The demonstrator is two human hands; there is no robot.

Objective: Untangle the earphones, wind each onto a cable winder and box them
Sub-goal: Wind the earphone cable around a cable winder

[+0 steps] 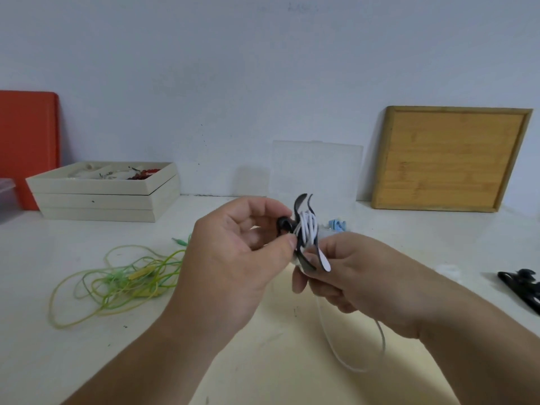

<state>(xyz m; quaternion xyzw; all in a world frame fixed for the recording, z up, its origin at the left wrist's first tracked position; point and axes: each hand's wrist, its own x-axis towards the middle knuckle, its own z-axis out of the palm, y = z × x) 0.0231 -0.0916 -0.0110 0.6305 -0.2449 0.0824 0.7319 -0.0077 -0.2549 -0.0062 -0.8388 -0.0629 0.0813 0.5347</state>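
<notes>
A black cable winder is held up over the table between both hands, with white earphone cable wound round its middle. My left hand pinches the winder's left side with thumb and fingers. My right hand grips its lower part, and a loose loop of white cable hangs below that hand. A tangled green-yellow earphone lies on the table to the left. A second black winder lies at the right edge. A clear plastic box stands against the wall behind.
Stacked beige trays holding small items sit at the back left beside an orange board. A wooden board leans on the wall at the back right. A small blue piece lies behind the hands.
</notes>
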